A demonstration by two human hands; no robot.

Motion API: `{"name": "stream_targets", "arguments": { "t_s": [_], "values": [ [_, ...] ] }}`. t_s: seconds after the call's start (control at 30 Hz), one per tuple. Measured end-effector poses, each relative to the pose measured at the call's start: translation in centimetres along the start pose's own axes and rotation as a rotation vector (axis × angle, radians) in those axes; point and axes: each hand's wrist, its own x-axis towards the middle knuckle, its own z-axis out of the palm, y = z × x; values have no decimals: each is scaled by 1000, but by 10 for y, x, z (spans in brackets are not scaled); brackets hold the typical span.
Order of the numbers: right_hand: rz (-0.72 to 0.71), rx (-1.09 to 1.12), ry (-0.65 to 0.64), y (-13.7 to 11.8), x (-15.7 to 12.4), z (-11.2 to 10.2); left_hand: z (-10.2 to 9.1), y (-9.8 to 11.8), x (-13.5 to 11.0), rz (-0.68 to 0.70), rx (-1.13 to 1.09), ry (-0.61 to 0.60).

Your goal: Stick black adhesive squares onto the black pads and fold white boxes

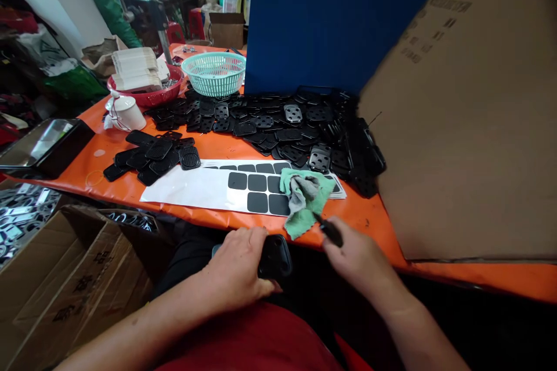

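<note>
My left hand [237, 269] is closed around a black plastic plate [275, 257] held over my lap, just below the table's front edge. My right hand [354, 255] pinches a small dark tool [329, 231] whose tip points up toward a green cloth [304, 197]. The cloth lies on a white sheet of black adhesive pads [256, 184] on the orange table [209, 148]. Behind the sheet spreads a big heap of black plates [282, 124]. A smaller pile of black plates [152, 156] lies to the left.
A teal basket [214, 72] and a red basket [161, 93] with stacked paper stand at the back left, beside a white cup [126, 113]. A blue panel [331, 17] and a large cardboard sheet [470, 127] wall off the right. Cardboard boxes [73, 284] sit below left.
</note>
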Motion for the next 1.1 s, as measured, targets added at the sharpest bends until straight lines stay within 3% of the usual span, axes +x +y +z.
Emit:
{"name": "stream_targets", "arguments": {
  "t_s": [0.1,0.23,0.3,0.4,0.5,0.6,0.7,0.83,0.9,0.97,1.1],
  "values": [
    [232,-194,41,32,21,-19,3,-13,2,1,-104,9],
    [299,-355,99,60,42,-27,9,-26,6,-53,-380,61],
    [205,-421,237,60,45,-21,12,-32,11,-112,-545,122],
    [-126,-363,364,39,45,-5,17,-37,15,-165,-813,169],
    [-335,-321,302,11,46,14,27,-40,10,-227,-1099,102],
    [-363,-333,213,-5,52,29,38,-44,-3,-354,-1410,-119],
    [-352,-216,246,-7,56,32,40,-48,-12,-402,-1619,-238],
    [-301,255,503,-10,45,12,24,-50,-8,-309,-1778,-183],
    [-307,487,557,-18,30,-3,13,-47,-2,-242,-1809,-147],
    [-409,605,468,-31,11,-14,5,-43,4,-191,-1798,-72],
    [-849,631,49,-68,-16,-4,5,-32,16,-167,-1745,-14]
  ]
}}
